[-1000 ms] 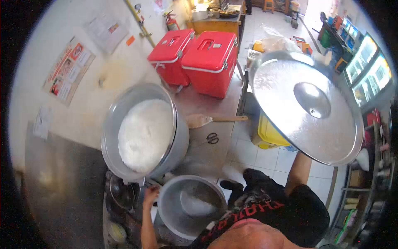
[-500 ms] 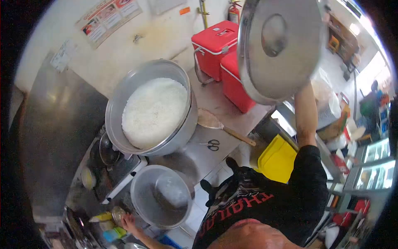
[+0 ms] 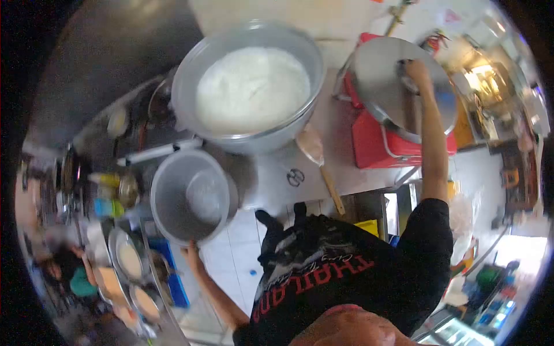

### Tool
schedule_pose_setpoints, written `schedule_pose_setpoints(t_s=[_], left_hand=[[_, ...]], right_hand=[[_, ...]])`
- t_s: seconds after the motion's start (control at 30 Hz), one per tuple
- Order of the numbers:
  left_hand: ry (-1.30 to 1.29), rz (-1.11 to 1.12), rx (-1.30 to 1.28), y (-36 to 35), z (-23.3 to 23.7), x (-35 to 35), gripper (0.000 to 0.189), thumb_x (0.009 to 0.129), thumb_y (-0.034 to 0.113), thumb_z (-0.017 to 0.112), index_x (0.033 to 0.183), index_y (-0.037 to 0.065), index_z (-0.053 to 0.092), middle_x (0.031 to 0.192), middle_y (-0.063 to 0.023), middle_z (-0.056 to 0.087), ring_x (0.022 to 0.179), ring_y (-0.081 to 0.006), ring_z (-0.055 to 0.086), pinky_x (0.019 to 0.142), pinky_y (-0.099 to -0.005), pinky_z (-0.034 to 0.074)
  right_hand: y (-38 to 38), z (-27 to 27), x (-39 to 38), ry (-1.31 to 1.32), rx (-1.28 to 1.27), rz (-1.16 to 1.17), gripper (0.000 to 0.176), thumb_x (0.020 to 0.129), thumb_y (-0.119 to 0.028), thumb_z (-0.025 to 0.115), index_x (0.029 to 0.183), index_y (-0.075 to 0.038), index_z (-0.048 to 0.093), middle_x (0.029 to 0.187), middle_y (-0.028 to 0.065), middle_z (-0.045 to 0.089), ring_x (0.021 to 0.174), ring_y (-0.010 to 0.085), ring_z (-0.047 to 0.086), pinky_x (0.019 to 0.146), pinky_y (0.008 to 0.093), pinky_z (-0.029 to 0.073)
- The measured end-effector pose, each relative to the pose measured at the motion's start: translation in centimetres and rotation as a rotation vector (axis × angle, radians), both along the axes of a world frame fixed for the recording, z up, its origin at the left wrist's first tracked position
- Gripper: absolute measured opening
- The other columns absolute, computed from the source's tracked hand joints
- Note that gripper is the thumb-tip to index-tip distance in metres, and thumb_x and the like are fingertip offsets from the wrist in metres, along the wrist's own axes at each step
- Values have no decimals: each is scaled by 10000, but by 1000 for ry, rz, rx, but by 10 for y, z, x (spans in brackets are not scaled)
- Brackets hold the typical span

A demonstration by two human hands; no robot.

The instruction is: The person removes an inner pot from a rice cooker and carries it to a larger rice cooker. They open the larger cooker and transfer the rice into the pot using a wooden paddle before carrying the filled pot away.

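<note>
My right hand (image 3: 418, 76) is closed on the knob of a large round metal lid (image 3: 384, 86), which lies over the red coolers (image 3: 378, 141) at the upper right. My left hand (image 3: 190, 249) is at the near rim of a grey pot (image 3: 229, 193) with a little whitish residue inside; its fingers are blurred. A big metal pot (image 3: 259, 138) full of white rice (image 3: 254, 89) stands on the counter (image 3: 259, 179). Beside it lie a flat paddle (image 3: 329, 181) with a wooden handle and black-handled scissors (image 3: 295, 177).
A yellow bin (image 3: 367, 226) stands under the counter edge. Trays and bowls (image 3: 128, 258) are at the lower left, near a person in green (image 3: 83, 282). A burner edge (image 3: 158, 152) and yellow bottle (image 3: 105, 179) are at the left. A fire extinguisher (image 3: 434, 42) is at the top right.
The lid has come down from its raised, tilted position onto the coolers. My left hand has moved from beside the small jar to the grey pot's rim. The whole view has shifted.
</note>
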State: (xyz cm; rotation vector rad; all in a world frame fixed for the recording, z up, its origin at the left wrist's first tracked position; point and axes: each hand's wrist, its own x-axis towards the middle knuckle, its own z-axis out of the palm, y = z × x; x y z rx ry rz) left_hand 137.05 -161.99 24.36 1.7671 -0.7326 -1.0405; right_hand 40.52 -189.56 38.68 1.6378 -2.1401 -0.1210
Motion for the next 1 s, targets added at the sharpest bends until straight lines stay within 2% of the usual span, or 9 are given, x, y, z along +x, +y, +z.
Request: schedule_pose_setpoints(t_s=[0.03,0.1,0.33,0.63,0.77,0.8,0.93,0.97,1.0], left_hand=[[-43,6,-15,1,-70,51,619,870,190,621,1376,-36,345,1321,-165,473,1171,-242,463,969,-355,379],[53,135,-154,-5,-19,-4,547,852,114,614,1327,-31,387,1247,-148,513,1064,-234,521,894,-356,429],[96,191,-264,-14,-24,-43,491,817,24,575,1283,-14,424,1162,-108,556,957,-185,549,798,-309,464],[45,96,-220,-13,-34,-44,577,835,103,592,1362,0,383,1281,-141,512,1126,-244,506,973,-368,387],[101,124,-293,-11,-12,-71,563,880,186,604,1362,-10,389,1307,-154,496,1177,-256,490,1005,-376,376],[96,141,-283,-10,-20,-66,568,886,205,606,1362,-15,387,1310,-155,493,1183,-257,489,1010,-381,375],[134,267,-274,-10,-52,-49,590,894,226,600,1372,-24,361,1330,-157,475,1189,-260,485,1015,-393,372],[133,250,-257,-13,-45,-52,584,897,227,595,1372,-23,363,1329,-156,476,1186,-260,487,1012,-393,373],[132,234,-240,-16,-30,-58,578,901,228,589,1371,-21,365,1327,-156,477,1183,-261,488,1010,-394,375]], right_hand=[[5,9,4,-91,-18,-31,455,863,-410,515,856,18,671,918,280,640,876,409,638,762,483,503],[20,21,5,-274,-59,-136,607,876,-532,503,875,55,656,948,330,614,948,453,608,822,499,481],[19,-3,-35,-294,-145,-206,564,854,-503,539,927,45,650,959,307,631,933,451,617,800,514,484],[42,16,11,-137,-78,-253,519,861,-469,572,1084,-1,602,1031,278,621,1008,432,585,848,501,468],[105,83,196,-353,-705,215,216,863,-245,587,952,-49,599,831,202,637,802,394,632,689,499,484],[122,81,241,-429,-583,184,149,838,-185,609,908,-53,615,839,177,647,769,355,647,654,454,493],[174,-104,334,-971,-20,256,249,793,-238,644,961,-53,648,820,155,664,735,313,661,643,418,522],[188,-152,352,-743,392,32,399,805,-329,627,1100,-61,608,990,184,642,916,343,627,783,450,501],[214,-288,339,-502,461,220,503,817,-354,608,1222,-63,540,1137,195,575,1073,388,533,940,479,419]])
